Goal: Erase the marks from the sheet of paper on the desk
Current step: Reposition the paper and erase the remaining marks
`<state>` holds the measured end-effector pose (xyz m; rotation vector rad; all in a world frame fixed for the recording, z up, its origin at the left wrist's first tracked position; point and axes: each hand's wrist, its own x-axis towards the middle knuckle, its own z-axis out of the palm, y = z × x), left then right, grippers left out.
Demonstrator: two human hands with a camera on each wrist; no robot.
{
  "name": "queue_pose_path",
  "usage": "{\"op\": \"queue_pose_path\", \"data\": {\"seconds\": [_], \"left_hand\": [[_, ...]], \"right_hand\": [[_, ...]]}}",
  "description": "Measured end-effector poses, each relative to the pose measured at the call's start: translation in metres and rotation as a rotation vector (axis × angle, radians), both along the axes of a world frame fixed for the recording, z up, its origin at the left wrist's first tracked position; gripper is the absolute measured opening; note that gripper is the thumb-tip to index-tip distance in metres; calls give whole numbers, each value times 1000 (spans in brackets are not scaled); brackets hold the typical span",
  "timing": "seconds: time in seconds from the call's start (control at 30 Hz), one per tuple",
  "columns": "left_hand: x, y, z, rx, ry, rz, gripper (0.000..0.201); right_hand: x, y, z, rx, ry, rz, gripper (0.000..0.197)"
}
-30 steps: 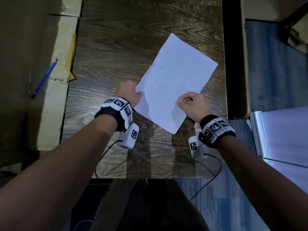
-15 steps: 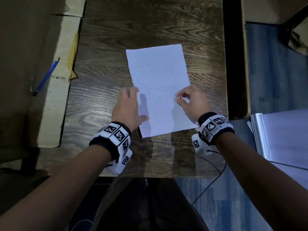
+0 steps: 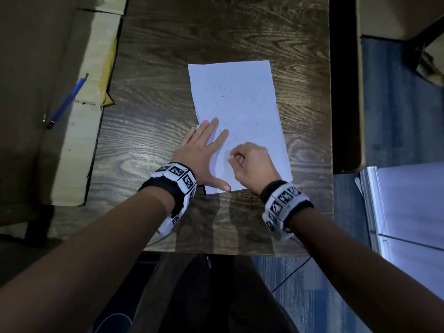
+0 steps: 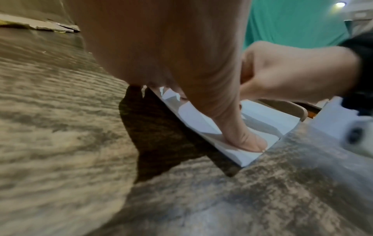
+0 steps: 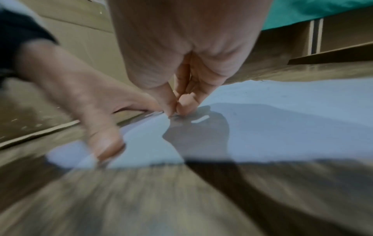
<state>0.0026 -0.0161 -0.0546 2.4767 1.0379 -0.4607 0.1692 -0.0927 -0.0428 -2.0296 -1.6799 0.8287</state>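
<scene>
A white sheet of paper with several small dark marks lies upright on the wooden desk. My left hand lies flat, fingers straight, pressing the sheet's lower left edge; the left wrist view shows its thumb down on the paper near the corner. My right hand is curled over the lower part of the sheet, its fingertips pinching a small pale eraser. In the right wrist view those pinched fingertips touch the paper, beside the left hand. The eraser is mostly hidden.
A blue pencil lies on flat cardboard left of the desk. A stack of white sheets sits low at the right. The desk's front edge runs just behind both wrists, and a dark gap borders its right side.
The sheet has turned from a diagonal to nearly upright. My left hand has flattened onto its lower left edge. My right hand has shifted left onto the sheet's lower part.
</scene>
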Motion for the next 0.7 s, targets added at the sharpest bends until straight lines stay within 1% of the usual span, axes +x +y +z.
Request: {"op": "queue_pose_path", "data": {"seconds": [0.07, 0.13, 0.23, 0.3, 0.37, 0.43, 0.5, 0.6, 0.67, 0.7], "left_hand": [[0, 0, 0, 0, 1, -1, 142], [1, 0, 0, 5, 8, -2, 143], [1, 0, -1, 34, 14, -3, 142], [2, -1, 0, 41, 27, -7, 142], [3, 0, 1, 34, 38, -7, 143], [4, 0, 2, 17, 44, -12, 143], [4, 0, 3, 18, 55, -15, 143], [5, 0, 3, 22, 70, -18, 143], [5, -1, 4, 23, 77, -22, 143], [5, -1, 5, 23, 77, -20, 143]], "right_hand": [[-2, 19, 3, 2, -31, -11, 13], [-5, 23, 1, 14, -32, -49, 12], [-13, -9, -3, 20, -4, -83, 11], [-16, -25, 2, -28, 11, -40, 12], [-14, -7, 7, -52, -10, -39, 12], [-10, 22, 7, -46, -39, -93, 11], [-8, 35, 2, -22, -30, -129, 12], [-12, 4, -6, 3, -24, -130, 12], [-14, -17, 0, 0, -4, -86, 10], [-12, -14, 3, -15, -8, -57, 10]]}}
